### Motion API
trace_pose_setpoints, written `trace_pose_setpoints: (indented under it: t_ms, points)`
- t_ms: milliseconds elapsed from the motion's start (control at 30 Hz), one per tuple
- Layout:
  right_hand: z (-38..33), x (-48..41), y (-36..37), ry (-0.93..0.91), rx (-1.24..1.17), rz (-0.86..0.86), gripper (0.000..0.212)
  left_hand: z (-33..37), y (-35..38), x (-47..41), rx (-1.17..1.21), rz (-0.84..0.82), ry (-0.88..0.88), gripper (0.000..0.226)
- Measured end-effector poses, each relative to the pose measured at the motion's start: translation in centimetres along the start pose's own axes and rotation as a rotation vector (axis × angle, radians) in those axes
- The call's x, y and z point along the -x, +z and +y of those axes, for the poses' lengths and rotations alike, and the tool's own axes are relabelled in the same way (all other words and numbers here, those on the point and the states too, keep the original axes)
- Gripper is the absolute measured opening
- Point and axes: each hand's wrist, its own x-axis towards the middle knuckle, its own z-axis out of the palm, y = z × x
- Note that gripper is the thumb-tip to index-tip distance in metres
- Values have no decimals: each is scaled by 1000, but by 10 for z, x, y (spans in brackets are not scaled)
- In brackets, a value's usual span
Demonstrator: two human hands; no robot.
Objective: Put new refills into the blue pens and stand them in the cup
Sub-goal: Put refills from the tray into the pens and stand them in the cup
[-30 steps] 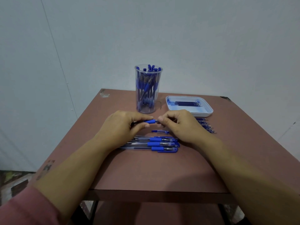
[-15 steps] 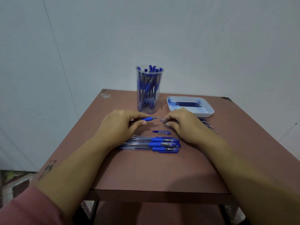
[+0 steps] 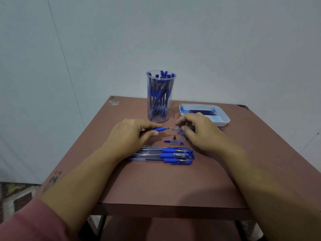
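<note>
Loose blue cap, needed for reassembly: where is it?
Head view, centre: the loose blue cap lies just beyond the row of pens, between left hand and right hand.

We've got a reddish-brown table here, chipped patch at its far left corner, plain pale wall behind it. Bit of patterned floor lower left, dark table legs underneath.

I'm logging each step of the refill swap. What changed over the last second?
The right hand let go of the pen at its tip and drew away to the right; a small dark tip piece now lies on the table. The left hand kept its grip, refill point bared. Cup, tray and three lying pens stayed put.
</note>
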Motion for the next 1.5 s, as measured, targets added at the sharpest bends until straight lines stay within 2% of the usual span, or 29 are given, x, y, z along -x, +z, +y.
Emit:
trace_pose_setpoints:
  t_ms: [167,300,433,567,800,933,1100,1233,1500]
  points:
    - [-5,-2,12,-99,-96,36,17,4,1,-1,16,-14,50,27]
    - [-1,-3,8,-68,-102,45,7,3,1,-1,20,-11,38,28]
    - [3,4,0,-19,-141,60,8,2,1,-1,30,-8,25,28]
    - [-4,4,3,-71,-151,20,20,3,2,-1,43,-28,36,28]
    - [-1,6,-1,-48,-130,78,14,2,2,0,52,-30,36,27]
    - [-8,6,1,-111,-98,35,21,2,3,-1,54,-35,48,27]
    - [-4,7,-3,-82,-97,56,14,-1,4,-1,58,-34,28,27]
    - [-9,8,-3,-117,-105,36,21,0,3,-2,64,-38,38,27]
    - [-1,9,-9,-80,-44,59,19,0,3,-2,66,-45,30,27]
